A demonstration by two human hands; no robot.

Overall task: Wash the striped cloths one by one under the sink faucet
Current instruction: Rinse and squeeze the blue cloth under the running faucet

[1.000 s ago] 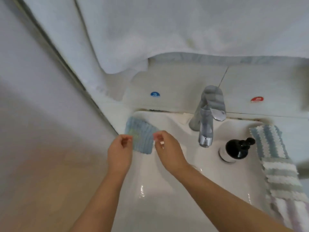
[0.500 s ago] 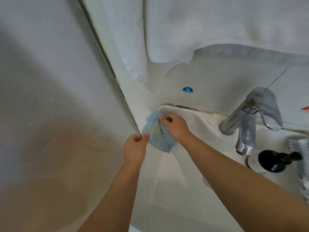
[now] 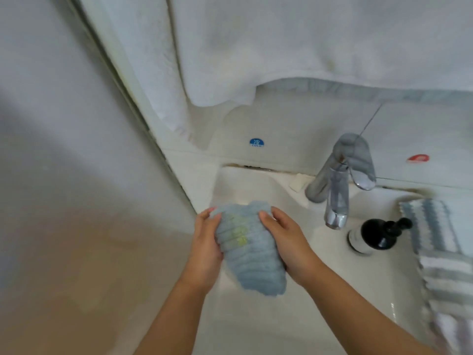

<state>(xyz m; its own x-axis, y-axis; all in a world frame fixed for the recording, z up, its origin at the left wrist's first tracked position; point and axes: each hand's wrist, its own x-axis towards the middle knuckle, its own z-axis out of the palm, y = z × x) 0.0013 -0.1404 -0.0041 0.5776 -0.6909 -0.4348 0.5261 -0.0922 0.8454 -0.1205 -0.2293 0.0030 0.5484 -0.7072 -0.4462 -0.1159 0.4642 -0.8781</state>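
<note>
A light blue ribbed cloth (image 3: 249, 252) with a yellowish stain hangs over the left side of the white sink (image 3: 281, 324). My left hand (image 3: 206, 248) grips its left edge and my right hand (image 3: 288, 244) grips its right edge. The chrome faucet (image 3: 337, 183) stands to the right of the cloth, apart from it, and no water shows at its spout. More striped cloths (image 3: 440, 254), white with grey-blue bands, lie draped on the sink's right rim.
A black pump bottle (image 3: 378, 235) stands between the faucet and the striped cloths. A small white soap piece (image 3: 298, 183) lies behind the basin. White towels (image 3: 281, 47) hang above. A wall (image 3: 76, 175) closes in on the left.
The blue cloth came off the sink's back left corner and toward me. Both hands shifted from pinching it there to holding it by its sides over the basin. The camera swung right.
</note>
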